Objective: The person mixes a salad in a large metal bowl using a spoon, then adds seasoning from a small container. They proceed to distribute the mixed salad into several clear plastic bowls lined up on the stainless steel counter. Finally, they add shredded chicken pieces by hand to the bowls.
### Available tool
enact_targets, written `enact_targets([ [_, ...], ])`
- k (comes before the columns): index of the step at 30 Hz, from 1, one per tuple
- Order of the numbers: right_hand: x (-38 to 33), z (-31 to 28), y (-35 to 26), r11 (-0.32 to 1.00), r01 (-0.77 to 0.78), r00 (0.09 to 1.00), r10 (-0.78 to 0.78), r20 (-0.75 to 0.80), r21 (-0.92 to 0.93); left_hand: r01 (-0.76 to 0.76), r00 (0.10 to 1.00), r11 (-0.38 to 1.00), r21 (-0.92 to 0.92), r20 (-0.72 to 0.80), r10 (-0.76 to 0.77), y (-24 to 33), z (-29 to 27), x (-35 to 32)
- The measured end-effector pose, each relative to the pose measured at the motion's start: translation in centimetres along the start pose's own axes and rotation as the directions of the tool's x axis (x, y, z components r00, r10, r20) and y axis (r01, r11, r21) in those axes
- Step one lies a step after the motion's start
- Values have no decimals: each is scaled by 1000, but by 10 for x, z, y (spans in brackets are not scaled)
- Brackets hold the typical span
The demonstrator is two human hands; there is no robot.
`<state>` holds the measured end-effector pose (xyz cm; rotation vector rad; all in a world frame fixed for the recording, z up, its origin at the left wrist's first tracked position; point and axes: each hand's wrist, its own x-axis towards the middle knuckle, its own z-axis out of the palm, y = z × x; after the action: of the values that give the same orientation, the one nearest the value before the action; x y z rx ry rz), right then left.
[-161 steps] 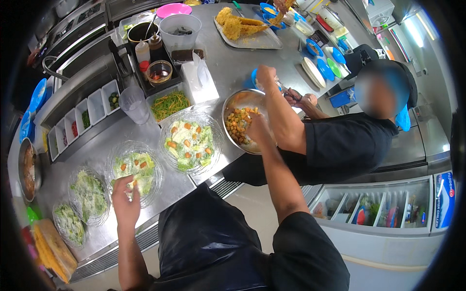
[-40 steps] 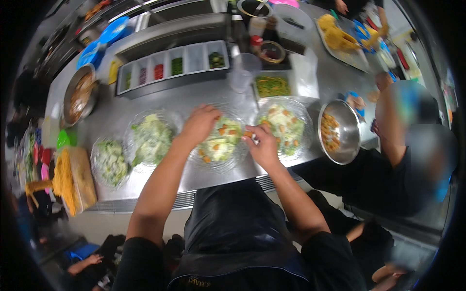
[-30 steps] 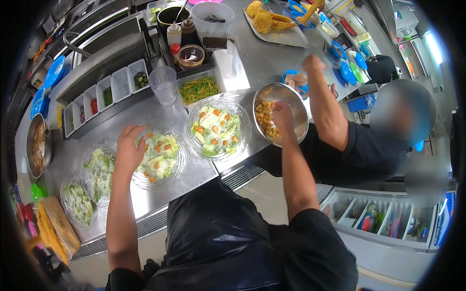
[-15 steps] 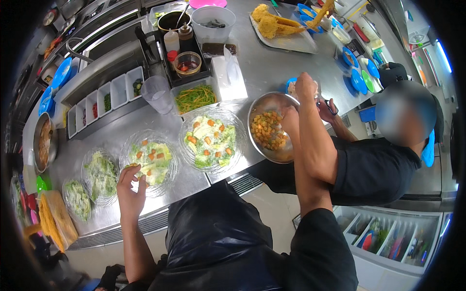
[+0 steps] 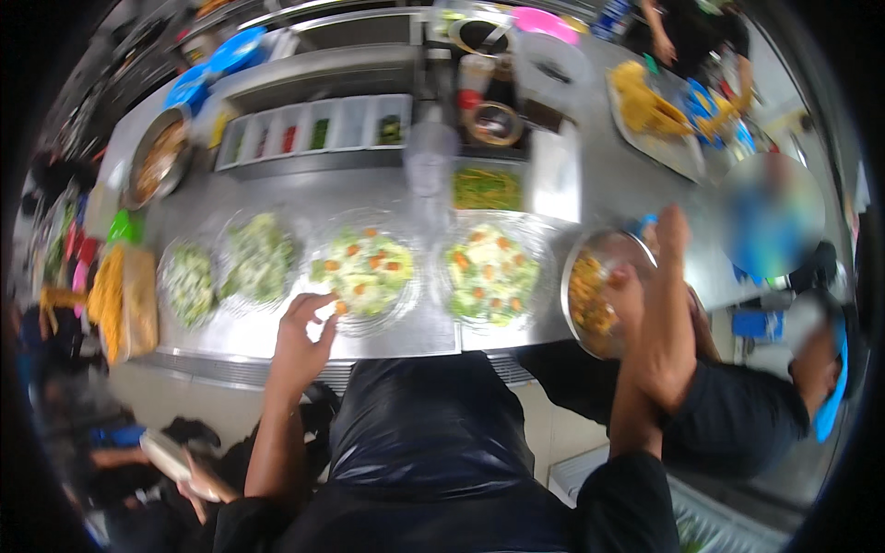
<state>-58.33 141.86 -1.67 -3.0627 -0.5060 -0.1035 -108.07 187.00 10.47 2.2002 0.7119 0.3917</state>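
My left hand (image 5: 307,332) reaches over the near left rim of a glass plate of salad (image 5: 369,276). Its thumb and fingertips close on an orange crouton (image 5: 340,307) at the edge of the greens. Down in a steel bowl (image 5: 636,247) of croutons (image 5: 590,297) is my right hand (image 5: 624,290), its fingers drawn together; blur hides what they hold. Between my hands stands another salad plate (image 5: 491,274), dotted with croutons. To the left sit two plates of greens with white topping, one larger (image 5: 260,258) and one smaller (image 5: 189,284).
A co-worker's arm (image 5: 671,332) crosses close beside my right forearm. Topping containers (image 5: 313,132) line the back, near a clear jug (image 5: 430,157) and a tub of shredded greens (image 5: 487,188). At left are a steel pan (image 5: 157,157) and a wooden board (image 5: 138,300). Another person holds something pale (image 5: 169,454) behind my left arm.
My view has turned, so the counter now lies straighter and further right in the picture. My left hand stays by the same plate, my right hand in the bowl. A person's arms now show at the far right.
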Motion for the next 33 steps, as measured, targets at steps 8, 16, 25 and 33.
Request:
enact_targets([
  [8,-155,-98,-213,113,-255,962,-68,264,960,121,991,989,-82,-39,-125,-57,-36,-20],
  [16,-208,-78,-582,202,438,496,-867,-48,876,161,962,919,-360,-149,-227,-125,-67,14],
  [25,-235,-29,-720,287,653,351,-935,56,701,135,926,989,56,-362,-105,-242,-117,23],
  [33,-233,-38,-723,340,581,426,-901,79,739,-24,947,985,174,-312,78,-255,-128,35],
])
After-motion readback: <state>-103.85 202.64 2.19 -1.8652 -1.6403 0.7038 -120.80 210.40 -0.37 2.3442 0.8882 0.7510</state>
